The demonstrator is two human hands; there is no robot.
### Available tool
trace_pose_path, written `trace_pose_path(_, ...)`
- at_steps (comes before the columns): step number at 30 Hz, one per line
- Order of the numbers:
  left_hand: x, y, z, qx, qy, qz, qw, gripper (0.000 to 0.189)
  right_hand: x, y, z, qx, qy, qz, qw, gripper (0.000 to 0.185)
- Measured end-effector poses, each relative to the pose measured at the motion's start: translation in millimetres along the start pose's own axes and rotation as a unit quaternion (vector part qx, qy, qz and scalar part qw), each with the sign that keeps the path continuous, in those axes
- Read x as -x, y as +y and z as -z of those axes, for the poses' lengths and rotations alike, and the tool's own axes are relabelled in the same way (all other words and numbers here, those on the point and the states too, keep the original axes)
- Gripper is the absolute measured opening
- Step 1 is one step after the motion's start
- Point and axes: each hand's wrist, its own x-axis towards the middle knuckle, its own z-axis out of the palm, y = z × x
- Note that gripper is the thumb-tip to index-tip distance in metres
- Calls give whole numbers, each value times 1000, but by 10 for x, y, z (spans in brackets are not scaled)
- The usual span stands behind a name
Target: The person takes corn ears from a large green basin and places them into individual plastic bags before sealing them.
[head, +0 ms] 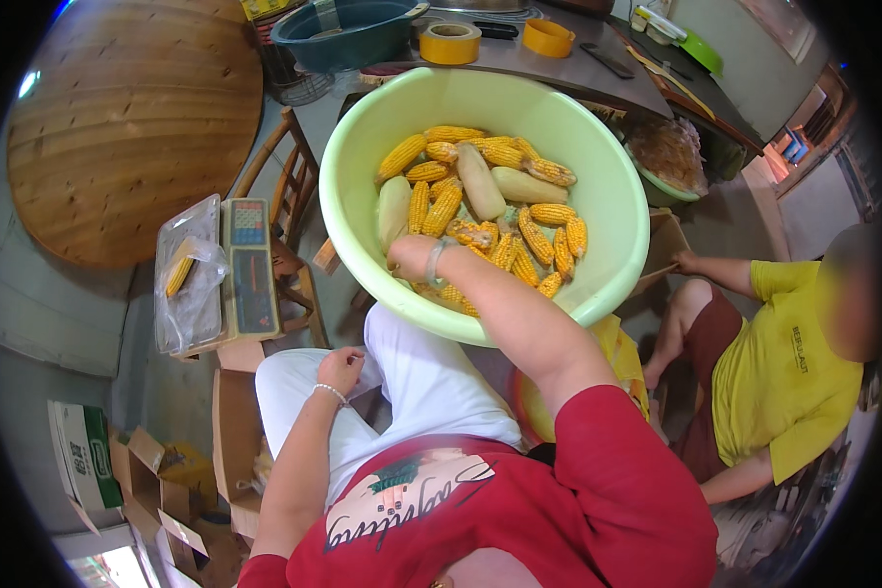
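A large pale green plastic basin (617,213) stands in front of me, with many yellow ears of corn (441,209) and several ears in pale husks (480,182) inside. My right hand (414,257) reaches into its near left part, beside a husked-over ear; its fingers point down and are partly hidden, so what they touch cannot be told. Over my left thigh rests my left hand (340,370), fingers loosely curled, with nothing seen in it. To the left, a digital scale (250,257) bears a metal tray (184,323) with one yellow ear (179,276) on a clear plastic bag (206,268).
Behind the basin, a table (529,62) holds tape rolls (450,42) and a dark teal tub (345,37). A wooden chair (294,169) is near the scale. Open cardboard boxes (231,434) stand lower left. Another person (772,353) in yellow sits at the right.
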Motion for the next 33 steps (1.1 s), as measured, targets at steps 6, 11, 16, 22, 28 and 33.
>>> trace_pose_path(6, 5, -65, 52, 111, 73, 11, 991, 21, -92, 14, -47, -6, -1, 31, 1000, 24)
trace_pose_path(11, -16, -118, 482, 109, 284, -52, 951, 21, -63, 63, -40, -10, -15, -2, 1000, 20)
trace_pose_path(16, 220, -227, 1225, -49, 528, -57, 846, 26, 63, -77, 88, 1, -3, 0, 1000, 23)
trace_pose_path(22, 328, -725, 1863, -128, 632, 42, 763, 66, 21, -97, 89, 15, -8, 6, 1000, 22)
trace_pose_path(28, 42, -795, 2185, -196, 543, 193, 793, 67, 51, -89, 101, 3, -12, -2, 1000, 24)
trace_pose_path(33, -91, -1119, 2580, -201, 403, 256, 855, 40, 28, -28, 42, -22, -6, 0, 1000, 26)
